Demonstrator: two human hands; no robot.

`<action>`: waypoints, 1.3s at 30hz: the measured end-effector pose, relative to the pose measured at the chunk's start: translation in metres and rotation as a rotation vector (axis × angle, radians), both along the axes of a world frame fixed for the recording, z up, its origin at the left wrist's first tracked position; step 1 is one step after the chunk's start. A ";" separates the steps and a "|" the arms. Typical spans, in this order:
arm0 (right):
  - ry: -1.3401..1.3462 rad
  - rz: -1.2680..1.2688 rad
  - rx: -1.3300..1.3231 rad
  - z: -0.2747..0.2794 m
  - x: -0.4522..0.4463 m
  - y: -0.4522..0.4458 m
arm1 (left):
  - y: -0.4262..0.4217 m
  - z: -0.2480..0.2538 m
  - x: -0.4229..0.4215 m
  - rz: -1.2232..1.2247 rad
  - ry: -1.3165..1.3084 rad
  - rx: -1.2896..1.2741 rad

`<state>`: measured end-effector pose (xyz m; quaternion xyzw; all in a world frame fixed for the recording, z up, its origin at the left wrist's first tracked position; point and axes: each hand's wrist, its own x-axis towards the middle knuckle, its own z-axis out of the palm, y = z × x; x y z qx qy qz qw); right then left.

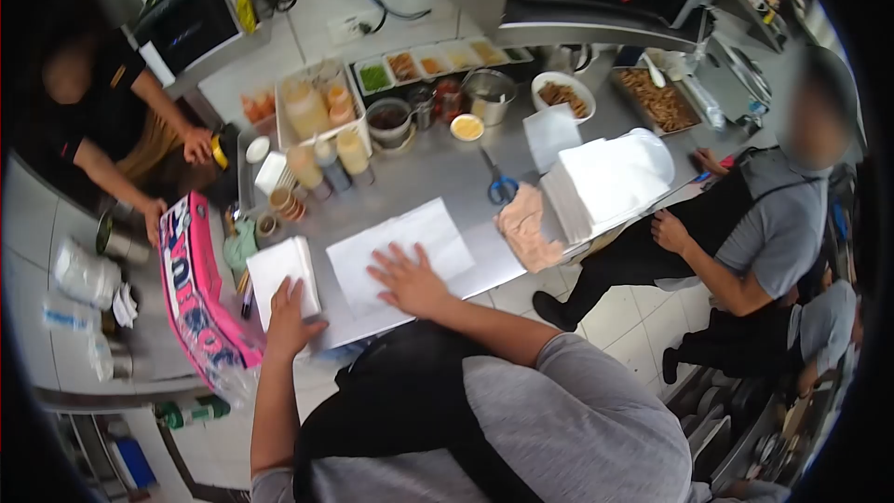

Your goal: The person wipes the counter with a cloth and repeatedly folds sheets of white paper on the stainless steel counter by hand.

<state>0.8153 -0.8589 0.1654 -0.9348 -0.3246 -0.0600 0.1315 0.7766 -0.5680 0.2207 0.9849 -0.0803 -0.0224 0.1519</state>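
Note:
My right hand [410,281] lies flat with spread fingers on a white paper sheet [430,228] on the metal counter. My left hand [291,317] rests at the near edge of a smaller stack of white paper [284,270], its thumb apart from the fingers. Beyond the sheet to the right are blue-handled scissors [503,190] and a crumpled tan cloth [527,228]. Farther right stands a tall pile of white paper [610,182] with a loose white sheet [551,138] behind it.
Squeeze bottles [326,168], a sauce bin [307,107] and a topping tray [438,63] line the back. A pink bag [200,289] stands left, touched by a person [112,121]. Another person [745,224] stands right, near a meat tray [656,98].

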 end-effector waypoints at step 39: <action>-0.080 0.227 0.195 -0.001 -0.029 -0.007 | 0.046 -0.021 0.001 0.052 0.110 -0.735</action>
